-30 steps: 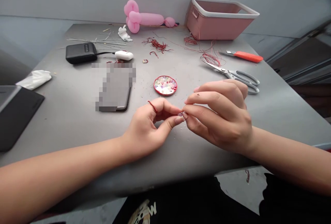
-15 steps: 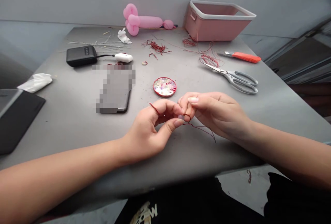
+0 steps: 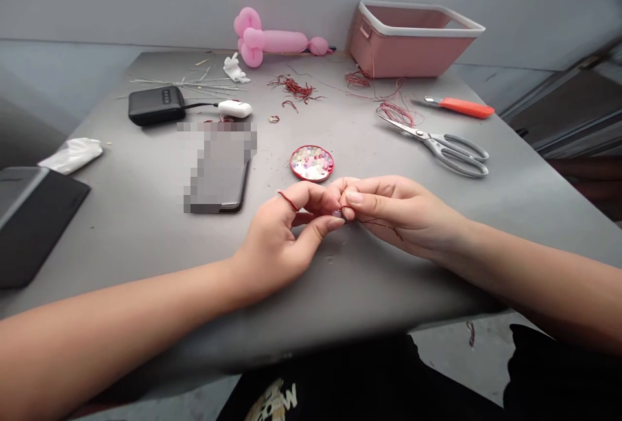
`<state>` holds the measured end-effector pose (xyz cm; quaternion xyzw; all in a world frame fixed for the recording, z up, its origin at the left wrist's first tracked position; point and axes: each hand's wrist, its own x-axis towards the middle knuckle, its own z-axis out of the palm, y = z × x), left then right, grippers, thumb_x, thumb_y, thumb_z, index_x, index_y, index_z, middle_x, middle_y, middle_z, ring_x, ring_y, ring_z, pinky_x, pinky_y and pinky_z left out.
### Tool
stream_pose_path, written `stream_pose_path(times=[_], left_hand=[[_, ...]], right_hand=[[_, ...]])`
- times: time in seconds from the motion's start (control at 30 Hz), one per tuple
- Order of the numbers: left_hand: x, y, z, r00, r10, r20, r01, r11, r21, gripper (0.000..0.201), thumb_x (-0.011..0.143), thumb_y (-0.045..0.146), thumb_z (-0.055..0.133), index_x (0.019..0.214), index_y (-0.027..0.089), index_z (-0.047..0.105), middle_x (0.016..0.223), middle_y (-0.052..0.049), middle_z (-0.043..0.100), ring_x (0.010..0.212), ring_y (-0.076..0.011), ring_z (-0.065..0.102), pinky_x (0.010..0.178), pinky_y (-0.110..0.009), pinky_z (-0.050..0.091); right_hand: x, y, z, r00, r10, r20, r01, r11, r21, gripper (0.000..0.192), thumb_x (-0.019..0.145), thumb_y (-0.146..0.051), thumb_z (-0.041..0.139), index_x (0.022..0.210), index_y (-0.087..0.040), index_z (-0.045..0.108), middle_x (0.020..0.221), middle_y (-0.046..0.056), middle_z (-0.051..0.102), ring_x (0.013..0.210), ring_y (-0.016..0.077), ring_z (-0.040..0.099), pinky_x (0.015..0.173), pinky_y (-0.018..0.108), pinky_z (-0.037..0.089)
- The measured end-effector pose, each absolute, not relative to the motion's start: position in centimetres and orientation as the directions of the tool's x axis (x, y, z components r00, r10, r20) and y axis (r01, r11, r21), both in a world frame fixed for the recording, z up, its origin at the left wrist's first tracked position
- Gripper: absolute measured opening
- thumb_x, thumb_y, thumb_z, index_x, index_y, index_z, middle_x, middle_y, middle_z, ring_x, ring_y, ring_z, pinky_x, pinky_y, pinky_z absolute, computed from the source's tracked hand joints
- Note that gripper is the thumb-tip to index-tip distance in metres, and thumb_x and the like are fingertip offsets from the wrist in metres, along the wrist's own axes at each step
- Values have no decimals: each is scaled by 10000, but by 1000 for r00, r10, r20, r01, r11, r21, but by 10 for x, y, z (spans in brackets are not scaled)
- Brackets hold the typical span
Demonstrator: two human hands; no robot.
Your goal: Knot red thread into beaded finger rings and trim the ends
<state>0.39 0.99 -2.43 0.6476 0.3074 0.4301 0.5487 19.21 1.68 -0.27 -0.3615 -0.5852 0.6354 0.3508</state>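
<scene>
My left hand pinches a small pale bead between thumb and forefinger, over the near part of the grey table. Against it, my right hand has thumb and fingers closed on a thin dark red cord beside the bead. Loose ends of the cord trail to the right, below the right palm. A strand of red cord also loops round my left forefinger. Whether the cord passes through the bead is hidden by the fingertips. Just beyond the hands lies a round red-rimmed dish of pastel beads.
Scissors, an orange cutter and tangled red cord lie at right. A pink bin and pink balloon stand behind. On the left are a phone, black power bank and dark tablet-like object.
My right fingertips have moved slightly left, closer to the left thumb. The cord loop by the bead has become smaller, and its trailing ends now lie higher. The view has shifted slightly.
</scene>
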Motion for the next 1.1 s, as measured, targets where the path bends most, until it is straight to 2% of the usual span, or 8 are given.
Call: stream_pose_path(times=[0.1,0.23,0.33,0.47,0.6,0.8,1.0,1.1], left_hand=[[4,10,-24,381,905,190,-56,-182,982,95,864,231,671,880,179,592,856,-19,635,817,-129,644,770,-232,563],[3,9,-24,353,925,143,-99,-116,988,123,834,223,719,884,171,619,850,-6,656,818,-105,651,789,-199,552],[3,10,-24,339,933,122,-154,-73,985,156,795,193,760,893,164,642,853,-3,676,828,-102,662,783,-188,554],[6,13,-22,346,936,55,-262,40,964,150,781,178,770,857,150,643,824,-2,695,797,-94,680,759,-184,570],[8,12,-20,336,941,31,-278,67,958,174,737,143,794,790,148,628,770,18,676,762,-82,680,751,-173,573],[8,11,-21,326,942,75,-203,-8,979,182,775,96,722,773,173,558,728,43,623,737,-78,667,713,-175,559],[5,15,-24,358,930,87,-86,-60,994,182,819,178,688,795,194,508,750,31,582,728,-100,611,661,-220,513],[5,14,-25,346,927,145,33,-166,986,159,834,207,668,807,199,511,777,19,576,736,-118,575,643,-249,467]], right_hand=[[196,13,-4,-257,935,244,269,312,-911,168,863,-327,683,741,-213,704,886,37,659,872,168,626,854,356,505],[197,9,-5,-228,658,718,553,694,-460,42,807,-222,743,832,-251,728,887,50,692,809,180,637,766,375,527],[195,7,-6,-344,499,796,623,755,-204,108,802,-202,745,894,-254,729,881,57,724,770,196,640,733,399,546],[192,5,-7,-384,455,804,679,728,-87,173,797,-119,723,939,-218,733,919,101,747,803,226,649,749,420,554],[190,3,-7,-345,536,770,660,722,-207,150,814,-112,703,924,-205,747,924,103,756,804,215,660,753,399,562],[190,3,-2,-247,915,318,434,398,-809,97,824,-214,705,904,-225,758,999,45,753,922,193,707,825,349,566],[191,4,4,-218,976,23,402,112,-909,155,804,-360,706,817,-209,738,838,22,724,809,179,653,774,343,482],[193,9,1,-232,957,-172,265,-108,-958,221,730,-399,768,808,-196,729,814,21,711,768,165,623,723,316,455]])
